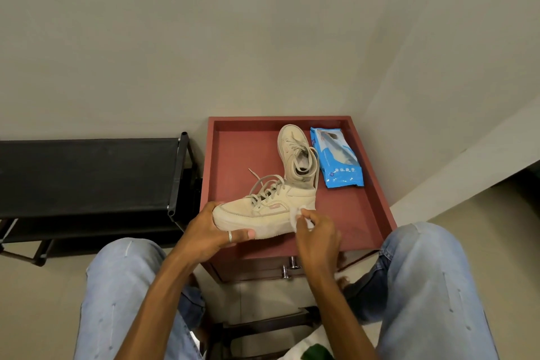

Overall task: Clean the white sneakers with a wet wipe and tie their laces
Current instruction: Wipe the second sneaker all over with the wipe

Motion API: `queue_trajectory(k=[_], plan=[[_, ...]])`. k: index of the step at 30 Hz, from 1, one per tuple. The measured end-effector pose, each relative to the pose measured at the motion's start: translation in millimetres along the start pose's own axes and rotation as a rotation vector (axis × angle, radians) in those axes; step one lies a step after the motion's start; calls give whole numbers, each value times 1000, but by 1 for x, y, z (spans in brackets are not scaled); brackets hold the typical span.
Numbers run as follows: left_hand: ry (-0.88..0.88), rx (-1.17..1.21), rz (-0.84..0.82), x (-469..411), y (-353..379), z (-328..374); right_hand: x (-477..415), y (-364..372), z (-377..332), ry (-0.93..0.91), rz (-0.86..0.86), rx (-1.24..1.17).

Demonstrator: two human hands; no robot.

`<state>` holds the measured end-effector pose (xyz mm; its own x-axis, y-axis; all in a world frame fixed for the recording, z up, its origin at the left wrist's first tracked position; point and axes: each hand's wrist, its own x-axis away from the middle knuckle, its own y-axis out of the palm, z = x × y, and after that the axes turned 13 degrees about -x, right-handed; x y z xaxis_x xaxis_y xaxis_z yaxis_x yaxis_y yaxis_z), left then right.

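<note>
Near sneaker (263,210) is off-white to beige, low-top, thick pale sole, stitched toe seam, small pinkish mark on the side panel; it lies across the front part of the red cabinet top (242,155), toe pointing left, heel right. Its laces (267,184) are grey-beige, loose and untied, loops standing up, one end trailing back-left. Left hand (210,231) grips the toe end, fingers curled over the top of the toe, thumb along the sole edge, ring (230,236) on the thumb. Right hand (317,235) pinches a white wet wipe (298,215) between curled fingers and presses it on the side of the shoe near the heel. Second sneaker (296,155) same colour, sits just behind, toe pointing away toward the wall, heel touching or nearly touching the near shoe's collar; laces loose too, opening shows a grey insole. Blue wipes pack (339,159) lies flat just right of the second sneaker, close to it, white label on top. Cabinet top has a raised rim; metal handles (290,267) show on its front below the hands. Person sits with knees in light blue jeans (423,286) either side of the cabinet. Black fabric rack (87,175) stands left of the cabinet, against the pale wall (233,38).
</note>
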<state>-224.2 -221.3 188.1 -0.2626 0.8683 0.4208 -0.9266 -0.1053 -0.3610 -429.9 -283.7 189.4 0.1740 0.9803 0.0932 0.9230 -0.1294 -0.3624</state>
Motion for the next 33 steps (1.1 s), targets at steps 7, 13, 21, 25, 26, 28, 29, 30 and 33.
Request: queue_trajectory(k=[7,13,21,25,26,28,29,30,33], plan=[[16,-67,-11,1,-5,-1,-41,2,7,201,91,2],[-15,-17,-19,3,-2,5,-52,-5,2,248,-30,-6],[-22,-25,-21,0,-3,-1,-9,10,8,132,122,-89],[-24,-10,-34,1,-2,1,-49,3,6,304,97,-70],[-20,-12,-29,1,-2,1,-59,1,6,338,32,-87],[-12,-23,-21,0,-2,1,-74,-4,7,383,-106,-130],[-8,-41,-17,0,-3,0,-78,-6,8,390,-159,-138],[1,-63,-14,-1,-4,0,-79,-7,9,388,-180,-134],[14,-107,-13,-2,-6,-3,-63,-9,9,358,-82,-148]])
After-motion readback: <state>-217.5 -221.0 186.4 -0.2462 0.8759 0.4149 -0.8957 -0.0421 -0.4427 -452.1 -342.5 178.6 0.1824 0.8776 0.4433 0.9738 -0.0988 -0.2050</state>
